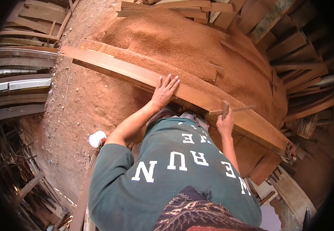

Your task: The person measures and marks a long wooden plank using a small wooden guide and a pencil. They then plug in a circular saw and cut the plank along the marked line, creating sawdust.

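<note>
long reddish wooden plank (136, 73): lies slantwise across a sawdust heap (182, 42), upper left to lower right. left hand (164, 92): flat on the plank's near edge, fingers (170, 81) spread open. right hand (225, 124): fingers closed around a wooden marking gauge (228, 109), set against the plank's near edge. white cup (97, 139): on the dirt floor (74, 115). stacked timber (16, 73): at left.

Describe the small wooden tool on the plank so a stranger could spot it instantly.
Find the big sawdust heap, then the long reddish plank lying across its near side. Toward the plank's right end, the right hand grips a small wooden gauge: a short block crossed by a thin stick.
</note>
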The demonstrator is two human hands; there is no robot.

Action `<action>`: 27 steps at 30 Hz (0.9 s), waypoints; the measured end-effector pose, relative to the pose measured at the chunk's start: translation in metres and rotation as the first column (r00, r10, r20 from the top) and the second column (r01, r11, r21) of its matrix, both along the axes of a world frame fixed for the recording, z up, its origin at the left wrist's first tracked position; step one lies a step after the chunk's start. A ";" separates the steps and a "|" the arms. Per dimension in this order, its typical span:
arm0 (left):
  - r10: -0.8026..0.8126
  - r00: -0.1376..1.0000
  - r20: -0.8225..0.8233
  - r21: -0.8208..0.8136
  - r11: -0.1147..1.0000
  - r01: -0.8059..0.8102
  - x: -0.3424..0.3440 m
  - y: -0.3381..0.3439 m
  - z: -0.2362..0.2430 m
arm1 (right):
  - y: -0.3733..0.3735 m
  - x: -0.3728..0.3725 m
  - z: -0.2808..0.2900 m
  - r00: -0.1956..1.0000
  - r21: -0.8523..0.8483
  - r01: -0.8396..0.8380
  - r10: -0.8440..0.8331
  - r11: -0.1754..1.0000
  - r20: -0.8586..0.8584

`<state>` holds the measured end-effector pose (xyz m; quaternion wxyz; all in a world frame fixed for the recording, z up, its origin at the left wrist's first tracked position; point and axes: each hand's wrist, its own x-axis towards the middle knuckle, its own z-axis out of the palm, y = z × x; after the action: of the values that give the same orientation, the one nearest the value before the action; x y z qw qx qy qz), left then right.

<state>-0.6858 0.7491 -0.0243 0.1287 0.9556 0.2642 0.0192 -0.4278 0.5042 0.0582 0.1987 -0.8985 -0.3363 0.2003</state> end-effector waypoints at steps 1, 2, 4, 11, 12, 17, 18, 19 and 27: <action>0.002 1.000 -0.003 0.018 1.000 -0.002 0.002 0.001 -0.001 | 0.002 0.000 0.000 1.000 -0.015 0.015 -0.015 1.000 -0.002; 0.006 1.000 0.010 0.011 1.000 -0.006 0.004 0.002 -0.003 | 0.004 0.003 -0.003 1.000 -0.004 0.007 -0.007 1.000 0.010; -0.003 0.999 0.032 0.002 1.000 0.003 0.005 0.007 0.001 | 0.005 0.008 -0.006 1.000 0.023 0.007 -0.007 1.000 0.028; -0.004 1.000 -0.031 -0.053 0.999 0.003 0.008 0.011 0.014 | 0.012 0.024 -0.012 0.999 0.004 0.018 -0.018 1.000 0.048; -0.012 0.999 -0.034 -0.043 0.999 0.011 0.011 0.014 0.015 | 0.011 0.026 -0.013 0.998 0.012 0.003 -0.003 1.000 0.066; -0.028 0.996 -0.080 -0.104 0.994 0.019 0.025 0.032 0.017 | 0.022 0.043 -0.008 0.998 0.004 0.000 0.001 1.000 -0.067; -0.026 0.995 -0.095 -0.131 0.991 0.013 0.030 0.039 0.017 | 0.027 0.047 -0.005 0.994 0.014 0.009 -0.008 1.000 -0.106; -0.024 0.994 -0.109 -0.158 0.987 0.006 0.035 0.047 0.016 | 0.032 0.051 -0.002 0.989 0.024 0.020 -0.016 1.000 -0.145; 0.127 0.989 0.077 -0.055 0.991 -0.123 0.077 0.077 0.002 | 0.055 0.118 -0.061 0.991 0.031 0.018 -0.014 0.999 -0.132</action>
<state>-0.6089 0.8266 -0.0221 0.1619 0.9322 0.3184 0.0591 -0.3100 0.5597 -0.0028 0.2363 -0.8828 -0.3184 0.2521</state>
